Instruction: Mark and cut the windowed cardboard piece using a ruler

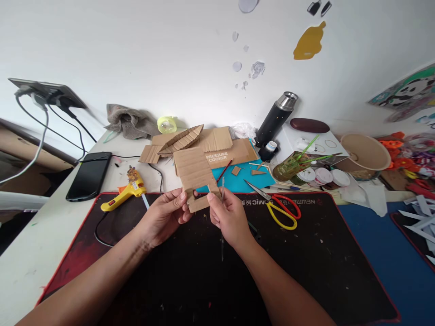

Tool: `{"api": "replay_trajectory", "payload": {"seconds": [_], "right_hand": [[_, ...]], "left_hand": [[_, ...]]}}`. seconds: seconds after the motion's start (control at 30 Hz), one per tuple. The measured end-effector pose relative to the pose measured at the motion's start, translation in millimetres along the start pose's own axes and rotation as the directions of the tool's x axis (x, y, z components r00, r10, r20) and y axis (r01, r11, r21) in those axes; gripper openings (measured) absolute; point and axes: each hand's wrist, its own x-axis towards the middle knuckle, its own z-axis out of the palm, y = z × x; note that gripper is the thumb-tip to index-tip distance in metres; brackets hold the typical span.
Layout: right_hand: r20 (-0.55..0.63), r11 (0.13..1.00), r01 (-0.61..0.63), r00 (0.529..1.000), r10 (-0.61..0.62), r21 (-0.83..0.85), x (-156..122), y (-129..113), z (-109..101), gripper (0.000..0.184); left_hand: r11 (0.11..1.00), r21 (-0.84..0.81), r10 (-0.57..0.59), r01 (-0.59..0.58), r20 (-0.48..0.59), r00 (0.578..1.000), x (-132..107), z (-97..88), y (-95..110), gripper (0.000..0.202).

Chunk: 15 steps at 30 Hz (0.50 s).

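Observation:
Above the dark mat I hold a piece of corrugated cardboard (pixel 194 172) with a cut-out opening near its bottom edge. My left hand (pixel 171 209) pinches the lower left corner between thumb and fingers. The lower right side is gripped by my right hand (pixel 228 213), its thumb pressed on the front. A thin, narrow grey strip (pixel 223 184), perhaps a blade, also passes through my right hand and sticks out above and below it; its exact kind is unclear. Scissors (pixel 272 201) with red and yellow handles lie spread to the right. On the left rests a yellow hot glue gun (pixel 126 194).
Behind my hands lie cardboard scraps (pixel 217 138), a blue sheet (pixel 234 179) and a pencil (pixel 225 169). A black thermos (pixel 274 121), a jar of greenish liquid (pixel 287 168) and paint pots (pixel 322 175) stand back right. A phone (pixel 89 175) lies left, near cables.

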Motion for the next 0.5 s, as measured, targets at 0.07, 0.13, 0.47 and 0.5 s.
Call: {"api": "replay_trajectory", "payload": {"seconds": [0.07,0.13,0.47,0.5], "right_hand": [[0.008,1.0,0.008,1.0,-0.008,0.0,0.4,-1.3,-0.1,0.043],[0.013,1.0,0.012,1.0,-0.012,-0.003,0.7,-2.2,-0.2,0.044],[0.038,0.999,-0.022,0.999,0.023,-0.032,0.9,-0.2,-1.1,0.045],[0.031,0.999,-0.016,0.999,0.016,-0.029,1.2,0.2,-1.2,0.046]], "left_hand": [[1.0,0.004,0.004,-0.004,0.003,1.0,-0.2,0.3,-0.4,0.047],[1.0,0.006,0.007,-0.007,0.016,1.0,-0.4,1.2,-0.5,0.048],[0.999,0.022,0.04,-0.042,0.079,0.996,-0.1,-0.4,3.6,0.047],[0.999,0.024,0.038,-0.04,0.078,0.996,-0.3,-1.0,3.5,0.047]]}}
